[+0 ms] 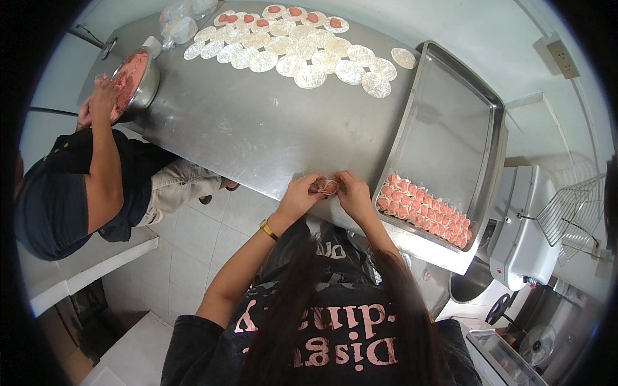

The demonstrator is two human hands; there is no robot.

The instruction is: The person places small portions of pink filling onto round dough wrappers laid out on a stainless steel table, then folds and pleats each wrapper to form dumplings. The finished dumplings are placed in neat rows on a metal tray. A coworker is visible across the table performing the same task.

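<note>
At the near edge of the steel table [257, 122], both my hands meet around one small dumpling [329, 187] with pink meat filling in a pale wrapper. My left hand [308, 194] grips its left side with bent fingers. On the other side, the fingers of my right hand [351, 191] pinch the wrapper. Right of my hands, a large metal tray [444, 116] holds several rows of open-topped dumplings [425, 209] in its near end. Round flour-dusted wrappers [311, 76] lie overlapping across the far side of the table, and some in the back row carry lumps of pink meat [295, 11].
On the left a co-worker [84, 186] in dark clothes has their hands at a steel bowl [149, 83] of pink minced meat. A clear plastic bag [178, 29] lies at the far left corner. Beyond the tray, at right, are a white machine [524, 225] and a wire rack [570, 209].
</note>
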